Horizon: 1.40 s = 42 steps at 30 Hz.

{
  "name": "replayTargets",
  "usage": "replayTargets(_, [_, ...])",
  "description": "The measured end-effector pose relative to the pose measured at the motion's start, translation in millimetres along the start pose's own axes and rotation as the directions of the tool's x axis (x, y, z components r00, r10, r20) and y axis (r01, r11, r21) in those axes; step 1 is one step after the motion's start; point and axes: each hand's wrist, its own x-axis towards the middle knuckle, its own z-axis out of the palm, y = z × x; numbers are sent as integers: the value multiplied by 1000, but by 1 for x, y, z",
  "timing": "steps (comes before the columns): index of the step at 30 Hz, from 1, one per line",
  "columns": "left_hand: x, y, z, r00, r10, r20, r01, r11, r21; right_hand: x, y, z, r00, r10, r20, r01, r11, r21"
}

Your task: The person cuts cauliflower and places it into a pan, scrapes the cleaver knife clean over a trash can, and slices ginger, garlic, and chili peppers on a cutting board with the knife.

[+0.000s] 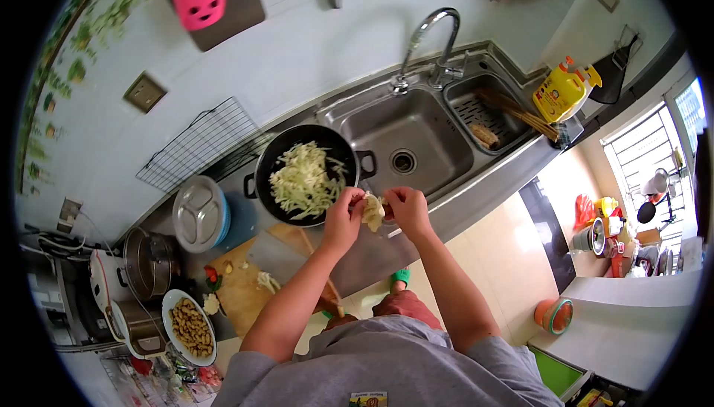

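My left hand (344, 220) is closed in a pinch on a pale, cream-coloured vegetable piece (372, 212), whose exact kind I cannot make out. On its other side my right hand (408, 211) has its fingertips closed at the edge of the same piece. Both hands are above the counter's front edge, just right of a black two-handled pan (258, 169). Shredded pale green cabbage (306, 180) fills much of the pan. Below left, a wide-bladed knife (277, 255) lies across a wooden cutting board (236, 304) with red pepper and pale vegetable bits.
A steel double sink (446, 173) with a faucet (446, 43) lies behind my hands. Left of the pan are a wire rack (197, 143), stacked plates (199, 214), a steel pot (147, 262) and a bowl of brown pieces (190, 327). Yellow bottles (561, 93) stand beyond the sink.
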Motion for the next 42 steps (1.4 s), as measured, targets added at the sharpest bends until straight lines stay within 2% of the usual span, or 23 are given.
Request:
replayTargets(2, [18, 2, 26, 992, -122, 18, 122, 992, -10, 25, 14, -18, 995, 96, -15, -95, 993, 76])
replayTargets(6, [43, -26, 71, 971, -237, -33, 235, 971, -48, 58, 18, -47, 986, 161, -32, -153, 972, 180])
replayTargets(7, [48, -27, 79, 971, -238, -35, 237, 971, -47, 64, 18, -53, 990, 136, -43, -129, 980, 150])
replayTargets(9, [56, -29, 91, 939, -343, 6, 341, 931, -130, 73, 19, -65, 992, 117, -51, -110, 986, 122])
replayTargets(10, [60, -31, 94, 919, -382, 93, 393, 893, -219, 77, 20, -71, 995, 77, -63, -74, 996, 44])
replayTargets(11, [61, -32, 97, 918, -386, 97, 398, 892, -214, 80, 21, -76, 997, 36, -74, -39, 999, -32])
replayTargets(13, [68, -5, 98, 807, -525, 270, 585, 655, -478, 86, 26, -81, 995, 14, -101, -21, 998, -67])
replayTargets(14, [68, -10, 103, 838, -467, 282, 545, 720, -429, 89, 29, -82, 992, -15, -125, 1, 994, -107])
replayTargets(15, [69, -10, 108, 835, -470, 285, 550, 720, -424, 90, 30, -85, 992, -9, -126, -4, 995, -103])
replayTargets(17, [72, -9, 117, 960, -228, 162, 251, 957, -143, 92, 33, -89, 984, -123, -132, 97, 977, -190])
replayTargets(19, [76, -13, 121, 964, -221, 149, 241, 961, -133, 97, 39, -91, 986, -85, -145, 62, 986, -153])
replayTargets(21, [81, -17, 122, 910, -378, 171, 399, 911, -105, 101, 40, -94, 986, -46, -161, 28, 993, -114])
replayTargets(22, [81, -18, 124, 908, -381, 175, 401, 910, -103, 101, 37, -98, 997, 42, -62, -43, 999, -1])
replayTargets(23, [82, -19, 126, 855, -486, 183, 516, 833, -200, 101, 36, -100, 992, 118, 47, -123, 987, 105])
replayTargets(24, [82, -20, 126, 788, -581, 201, 615, 732, -293, 103, 41, -101, 992, 121, 47, -125, 986, 107])
replayTargets(26, [83, -20, 125, 766, -610, 202, 641, 702, -310, 107, 52, -100, 969, 70, 235, -130, 959, 252])
replayTargets(30, [82, -46, 123, 723, -661, 200, 682, 637, -359, 111, 46, -105, 949, 77, 307, -154, 960, 233])
replayTargets(34, [86, -51, 126, 733, -657, 177, 661, 625, -415, 114, 43, -103, 939, 70, 337, -153, 961, 228])
replayTargets(36, [89, -49, 128, 731, -674, 105, 630, 608, -484, 115, 43, -100, 941, 47, 336, -135, 961, 243])
replayTargets(39, [92, -42, 125, 694, -705, 149, 662, 542, -518, 113, 39, -98, 965, 0, 262, -56, 977, 208])
replayTargets(41, [94, -35, 122, 667, -728, 157, 683, 513, -521, 112, 35, -99, 968, -110, 227, 100, 993, 54])
replayTargets(42, [94, -35, 121, 640, -750, 166, 702, 484, -522, 111, 34, -98, 968, -111, 227, 101, 993, 54])
